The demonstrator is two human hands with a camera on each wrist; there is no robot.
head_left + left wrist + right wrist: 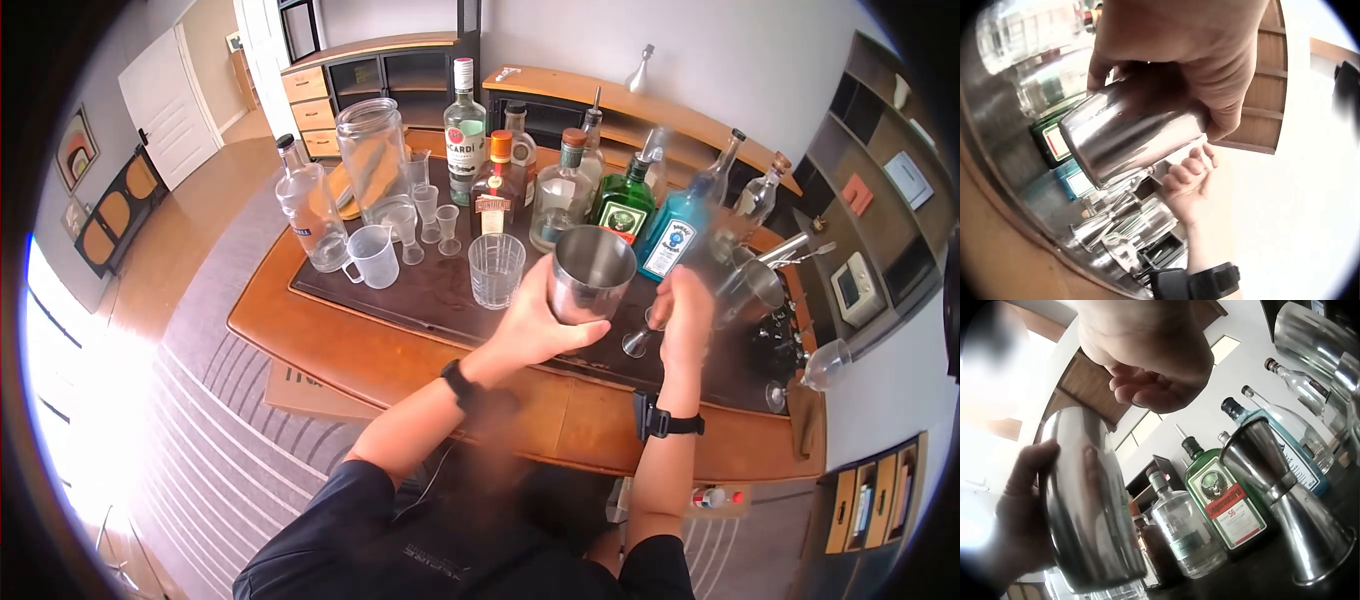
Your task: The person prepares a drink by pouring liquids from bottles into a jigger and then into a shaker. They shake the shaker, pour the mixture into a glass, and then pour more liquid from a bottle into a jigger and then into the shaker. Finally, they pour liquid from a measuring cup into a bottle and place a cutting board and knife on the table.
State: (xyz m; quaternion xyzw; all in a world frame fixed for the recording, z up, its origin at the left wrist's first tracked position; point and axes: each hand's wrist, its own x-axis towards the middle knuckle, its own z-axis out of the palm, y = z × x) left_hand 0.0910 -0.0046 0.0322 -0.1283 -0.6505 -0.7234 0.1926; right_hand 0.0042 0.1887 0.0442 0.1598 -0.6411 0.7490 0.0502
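Gripping a metal tin [588, 292]: left hand [540, 325], thumb and fingers wrapped round its wall. Tin's mouth faces up; it is held above the worktop [330, 340], toward the near edge, right of centre. Right hand [687, 315] raised just beside it, released, fingers loosely bent, nothing in them. Jigger [1285, 481] stands on the worktop below the right hand, apart from it. Tumbler [497, 272] left of the tin. Behind the tin, green bottle [625, 200] and blue bottle [672, 235] side by side. Bacardi bottle [463, 150] toward the far edge. Toward the left edge: mug [373, 258] with jar [372, 165] behind it. Wine glass [828, 365] by the near right corner.
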